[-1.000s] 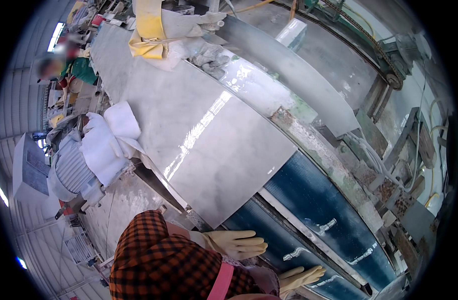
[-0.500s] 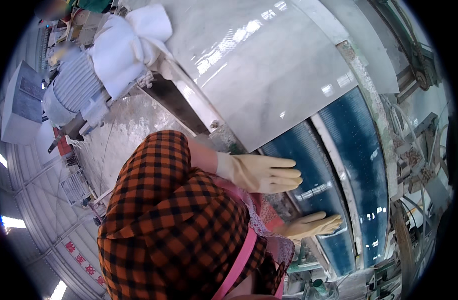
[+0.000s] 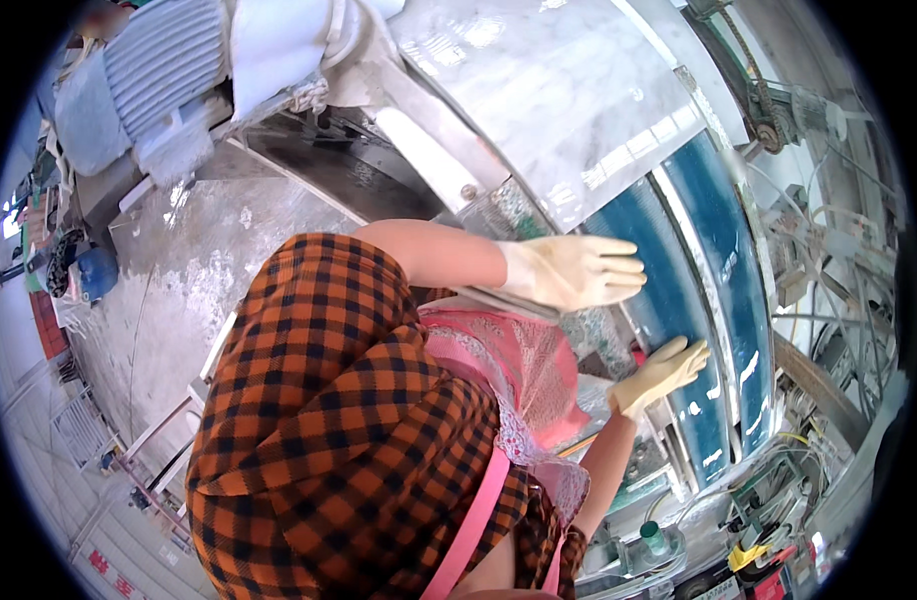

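Observation:
My left hand [image 3: 579, 272], in a cream rubber glove, reaches out with its fingers straight. It is over the near edge of the blue belt [image 3: 667, 280], close to the corner of a glossy white-grey slab [image 3: 569, 100]. My right hand [image 3: 662, 376] wears a matching glove. Its fingers stretch over the same blue strip, farther from the slab. Both hands look to hold nothing; whether they touch the belt I cannot tell. The slab lies flat across the belts, its edge ending short of my left hand.
A second blue belt [image 3: 724, 240] runs beyond a pale metal strip. A ribbed motor [image 3: 169, 65] with a white cloth [image 3: 279, 50] stands at upper left. Pipes and frames [image 3: 829, 240] crowd the right. A green-topped fitting [image 3: 654, 538] and a yellow object [image 3: 747, 557] are at lower right.
The view has shifted, so the slab, belts and both hands sit higher in the picture. More of my right forearm shows. Both hands keep their fingers stretched out.

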### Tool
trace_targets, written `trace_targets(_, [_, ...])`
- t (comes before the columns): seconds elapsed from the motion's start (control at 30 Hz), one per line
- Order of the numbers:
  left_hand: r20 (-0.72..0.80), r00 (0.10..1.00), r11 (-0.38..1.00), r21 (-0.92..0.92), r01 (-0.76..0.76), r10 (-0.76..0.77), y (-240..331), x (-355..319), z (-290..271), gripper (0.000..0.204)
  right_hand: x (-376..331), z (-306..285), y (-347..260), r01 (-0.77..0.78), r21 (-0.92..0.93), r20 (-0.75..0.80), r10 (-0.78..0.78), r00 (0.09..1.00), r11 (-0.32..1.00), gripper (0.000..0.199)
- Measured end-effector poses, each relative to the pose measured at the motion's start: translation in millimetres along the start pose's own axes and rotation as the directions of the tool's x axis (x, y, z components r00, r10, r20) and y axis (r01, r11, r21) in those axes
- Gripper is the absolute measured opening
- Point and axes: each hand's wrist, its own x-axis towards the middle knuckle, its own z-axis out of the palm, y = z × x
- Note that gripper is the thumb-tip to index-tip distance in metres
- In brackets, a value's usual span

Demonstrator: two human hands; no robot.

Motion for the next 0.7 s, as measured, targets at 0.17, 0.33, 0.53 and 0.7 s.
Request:
trace_targets(0.17, [0.057, 0.998, 0.997, 0.071, -0.006, 0.002, 4, -2, 0, 0.043, 14, 0, 5, 0.018, -0.079, 0.139, -0.007, 0.99, 0.997, 0.059])
trace_targets(0.33, [0.058, 0.998, 0.993, 0.119, 0.029, -0.036, 11, 0, 6, 0.042, 10, 14, 52, 0.259, -0.061, 0.086, -0.253, 0.964, 0.964, 0.057])
trace_targets(0.53, [0.048, 0.992, 0.983, 0.148, 0.107, -0.115, 16, 1, 19, 0.043, 0, 18, 47, 0.111, -0.058, 0.158, -0.101, 0.982, 0.992, 0.061])
trace_targets(0.7, [0.042, 0.996, 0.989, 0.127, 0.075, -0.081, 15, 0, 11, 0.043, -3, 18, 46, 0.105, 0.076, 0.077, -0.111, 0.991, 0.992, 0.059])
